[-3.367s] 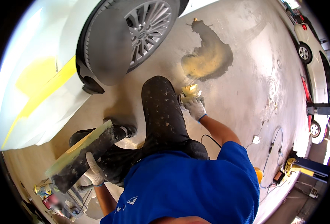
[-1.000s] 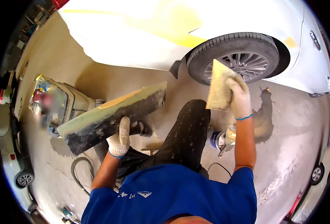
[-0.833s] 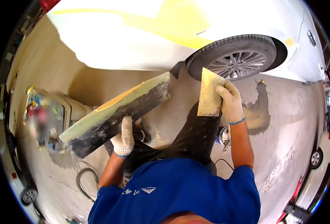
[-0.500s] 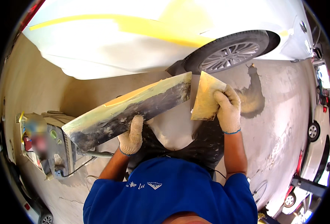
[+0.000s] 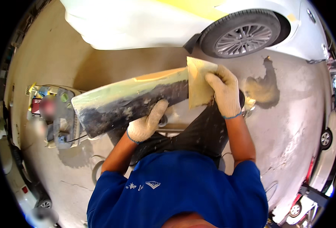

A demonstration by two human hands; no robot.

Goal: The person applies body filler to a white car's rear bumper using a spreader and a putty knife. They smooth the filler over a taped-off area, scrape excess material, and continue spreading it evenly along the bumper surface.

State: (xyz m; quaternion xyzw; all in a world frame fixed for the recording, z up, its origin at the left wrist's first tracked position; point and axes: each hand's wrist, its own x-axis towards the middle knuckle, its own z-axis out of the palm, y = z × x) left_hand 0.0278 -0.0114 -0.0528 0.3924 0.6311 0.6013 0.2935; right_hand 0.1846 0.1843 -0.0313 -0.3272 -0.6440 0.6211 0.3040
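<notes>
A long dark board smeared with pale yellow-green putty lies across my front, a brighter yellow ridge along its far edge. My gloved left hand grips it from the near side, thumb on top and the other fingers mostly hidden beneath. In my gloved right hand a flat, putty-coated spreader is pinched between thumb and fingers. The spreader's left edge overlaps the board's right end; whether they touch, I cannot tell.
A white car body with yellow patches stands ahead, its wheel at the far right. A grey, cluttered cart sits to my left, trailing a cable. A dark stain marks the floor at right. Another white car is at the right rim.
The spreader has come left against or over the board's right end, where a gap showed before. The board is tilted less steeply. The car sits higher in view and the cart has shifted upward.
</notes>
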